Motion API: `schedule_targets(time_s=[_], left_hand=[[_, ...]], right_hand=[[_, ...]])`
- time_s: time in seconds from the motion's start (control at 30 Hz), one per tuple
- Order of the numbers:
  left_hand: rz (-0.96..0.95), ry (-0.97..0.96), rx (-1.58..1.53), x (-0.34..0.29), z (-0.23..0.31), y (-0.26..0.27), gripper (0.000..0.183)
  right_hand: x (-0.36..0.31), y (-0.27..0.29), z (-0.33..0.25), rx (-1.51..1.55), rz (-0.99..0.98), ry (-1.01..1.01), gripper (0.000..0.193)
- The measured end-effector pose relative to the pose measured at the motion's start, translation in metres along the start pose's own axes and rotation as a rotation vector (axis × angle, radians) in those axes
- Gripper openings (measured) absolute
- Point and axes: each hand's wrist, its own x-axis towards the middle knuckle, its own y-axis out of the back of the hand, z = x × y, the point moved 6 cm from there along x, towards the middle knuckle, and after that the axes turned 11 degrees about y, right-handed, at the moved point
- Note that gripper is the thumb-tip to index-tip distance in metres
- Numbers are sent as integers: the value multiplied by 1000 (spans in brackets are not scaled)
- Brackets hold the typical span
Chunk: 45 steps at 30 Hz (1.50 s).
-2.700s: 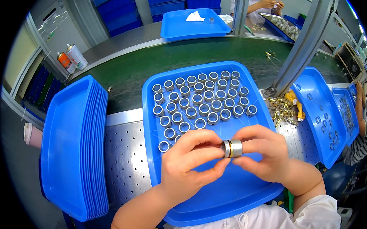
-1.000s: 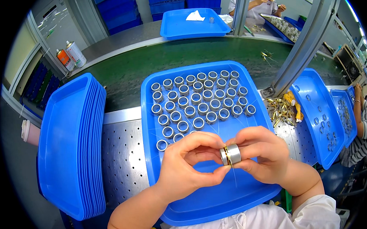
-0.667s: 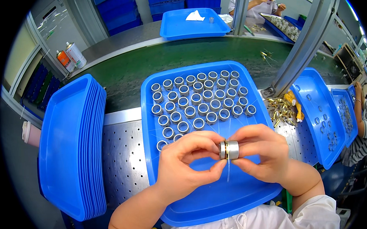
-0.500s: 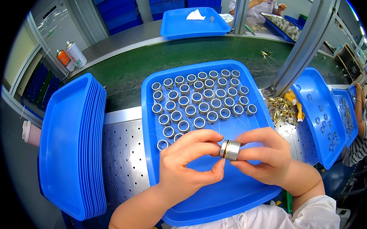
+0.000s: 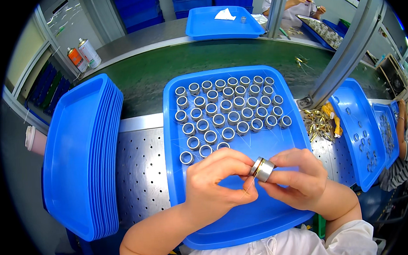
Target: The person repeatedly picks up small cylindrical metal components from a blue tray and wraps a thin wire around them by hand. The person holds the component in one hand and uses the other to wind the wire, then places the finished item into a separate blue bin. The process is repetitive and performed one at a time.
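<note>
Between my two hands, over the near part of a blue tray (image 5: 244,226), is a short silver metal cylinder (image 5: 263,169) with a thin gold-coloured band round it. My right hand (image 5: 302,178) pinches its right end between thumb and fingers. At its left end, the fingertips of my left hand (image 5: 224,179) are closed, and a fine wire or thread runs down past the thumb. Whether that wire is joined to the band I cannot tell. Several silver rings (image 5: 218,120) stand in rows in the tray's far part, with fine wires sticking out from among them.
A stack of blue trays (image 5: 80,160) stands to the left. Brass-coloured pieces (image 5: 320,124) and a yellow cloth (image 5: 333,117) lie right, beside another blue tray (image 5: 361,139). Beyond runs a green belt (image 5: 164,61); a metal post (image 5: 342,53) rises at right. Other people work farther off.
The view has shifted slightly, so the trays sit a little farther right. In my fingers the cylinder has tilted a bit; both hands keep their grip.
</note>
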Motion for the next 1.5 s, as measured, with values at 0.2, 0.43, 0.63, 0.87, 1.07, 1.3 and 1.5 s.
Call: schedule_targets(time_s=[0.2,0.43,0.63,0.87,1.07,1.3,1.5], left_hand=[[-59,155,-175,2,-9,-2,19],[-187,452,-456,3,-22,-3,14],[-175,419,-383,3,-21,-2,14],[-127,421,-342,2,-23,-2,15],[-25,161,-50,1,-7,1,15],[-69,291,-272,3,-15,-2,19],[-95,376,-337,3,-19,-1,16]], right_hand=[[5,3,0,-34,-1,-1,27],[5,3,3,-21,-13,13,26],[4,1,2,-23,-63,79,27],[4,1,-1,-63,-123,168,31],[4,-1,2,36,-69,-16,26],[5,1,4,21,-42,-4,26],[7,1,1,-40,-104,94,27]])
